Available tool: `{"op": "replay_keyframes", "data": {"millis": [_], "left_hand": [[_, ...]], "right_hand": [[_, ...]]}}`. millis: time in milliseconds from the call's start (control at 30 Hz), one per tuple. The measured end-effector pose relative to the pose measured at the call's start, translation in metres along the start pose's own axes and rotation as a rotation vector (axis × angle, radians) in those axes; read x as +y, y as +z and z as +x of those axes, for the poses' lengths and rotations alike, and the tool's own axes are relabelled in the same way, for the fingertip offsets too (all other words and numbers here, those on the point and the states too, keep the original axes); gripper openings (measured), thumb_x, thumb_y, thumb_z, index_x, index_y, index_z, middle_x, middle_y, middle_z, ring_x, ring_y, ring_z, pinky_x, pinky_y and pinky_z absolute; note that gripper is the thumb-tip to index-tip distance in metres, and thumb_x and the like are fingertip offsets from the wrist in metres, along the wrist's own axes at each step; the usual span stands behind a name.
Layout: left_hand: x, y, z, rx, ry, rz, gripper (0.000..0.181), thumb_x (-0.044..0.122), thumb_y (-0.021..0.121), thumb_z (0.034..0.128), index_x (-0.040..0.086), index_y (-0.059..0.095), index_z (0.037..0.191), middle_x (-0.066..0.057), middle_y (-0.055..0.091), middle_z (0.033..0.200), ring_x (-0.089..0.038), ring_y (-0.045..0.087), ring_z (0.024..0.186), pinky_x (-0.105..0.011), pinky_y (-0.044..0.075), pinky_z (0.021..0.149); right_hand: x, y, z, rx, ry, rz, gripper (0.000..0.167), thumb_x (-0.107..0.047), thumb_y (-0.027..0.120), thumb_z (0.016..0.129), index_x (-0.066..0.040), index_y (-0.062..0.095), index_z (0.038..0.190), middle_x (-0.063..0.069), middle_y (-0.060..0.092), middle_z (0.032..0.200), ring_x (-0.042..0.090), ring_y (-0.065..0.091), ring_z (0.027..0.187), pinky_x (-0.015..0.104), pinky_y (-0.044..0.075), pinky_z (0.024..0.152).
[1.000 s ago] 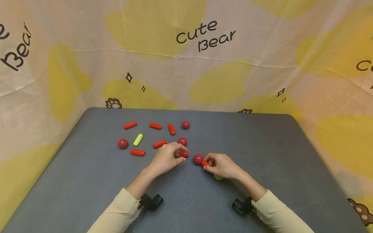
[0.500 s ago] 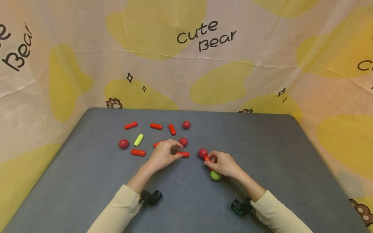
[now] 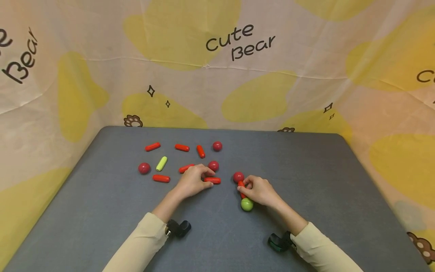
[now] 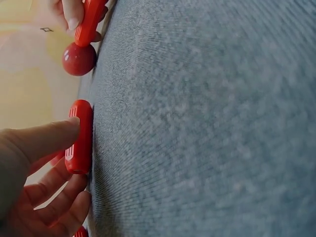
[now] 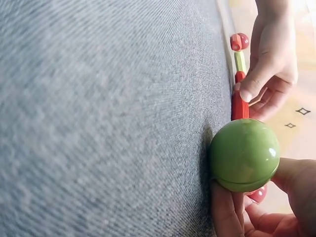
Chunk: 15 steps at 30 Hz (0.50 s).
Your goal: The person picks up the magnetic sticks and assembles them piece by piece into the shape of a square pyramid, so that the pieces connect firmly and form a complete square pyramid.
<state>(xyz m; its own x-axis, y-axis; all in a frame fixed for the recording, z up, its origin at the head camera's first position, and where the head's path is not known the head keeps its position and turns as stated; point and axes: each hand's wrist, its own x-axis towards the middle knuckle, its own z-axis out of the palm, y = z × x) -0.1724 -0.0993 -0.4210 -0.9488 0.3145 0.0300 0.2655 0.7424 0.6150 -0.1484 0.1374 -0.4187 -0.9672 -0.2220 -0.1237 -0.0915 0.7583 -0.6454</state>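
My right hand (image 3: 259, 190) pinches a short red stick (image 3: 242, 190) just above the grey table. A red ball (image 3: 238, 177) touches its far end and a green ball (image 3: 247, 204) sits at its near end. In the right wrist view the green ball (image 5: 245, 155) hides most of that stick. My left hand (image 3: 193, 181) holds another red stick (image 3: 214, 181) lying on the table; in the left wrist view the thumb lies on this stick (image 4: 83, 138), with the index finger partly hidden behind it. Close beyond the left fingers is a red ball (image 3: 213, 165).
Several red sticks, such as one at the left (image 3: 161, 178), lie scattered with a yellow-green stick (image 3: 161, 163). Two more red balls stand at the left (image 3: 144, 168) and the back (image 3: 217, 146). A printed cloth (image 3: 258, 94) rises behind the grey table (image 3: 306, 162).
The right hand has turned its stick more upright in view: the red ball moved right and away, the green ball left and into sight. The left hand shifted slightly left along its stick.
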Motion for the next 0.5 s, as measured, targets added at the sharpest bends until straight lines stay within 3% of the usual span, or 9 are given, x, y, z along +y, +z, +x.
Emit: {"op": "replay_keyframes", "data": {"millis": [500], "left_hand": [[-0.0024, 0.0036, 0.0013, -0.002, -0.011, -0.001, 0.018, 0.010, 0.075, 0.0742, 0.015, 0.073, 0.092, 0.005, 0.059, 0.077, -0.011, 0.048, 0.066, -0.026, 0.040, 0.062]], "right_hand": [[-0.0032, 0.0022, 0.0003, -0.008, 0.068, 0.045, 0.021, -0.029, 0.068, 0.081, -0.009, 0.062, 0.085, -0.002, 0.056, 0.065, 0.009, 0.048, 0.052, 0.024, 0.036, 0.049]]}}
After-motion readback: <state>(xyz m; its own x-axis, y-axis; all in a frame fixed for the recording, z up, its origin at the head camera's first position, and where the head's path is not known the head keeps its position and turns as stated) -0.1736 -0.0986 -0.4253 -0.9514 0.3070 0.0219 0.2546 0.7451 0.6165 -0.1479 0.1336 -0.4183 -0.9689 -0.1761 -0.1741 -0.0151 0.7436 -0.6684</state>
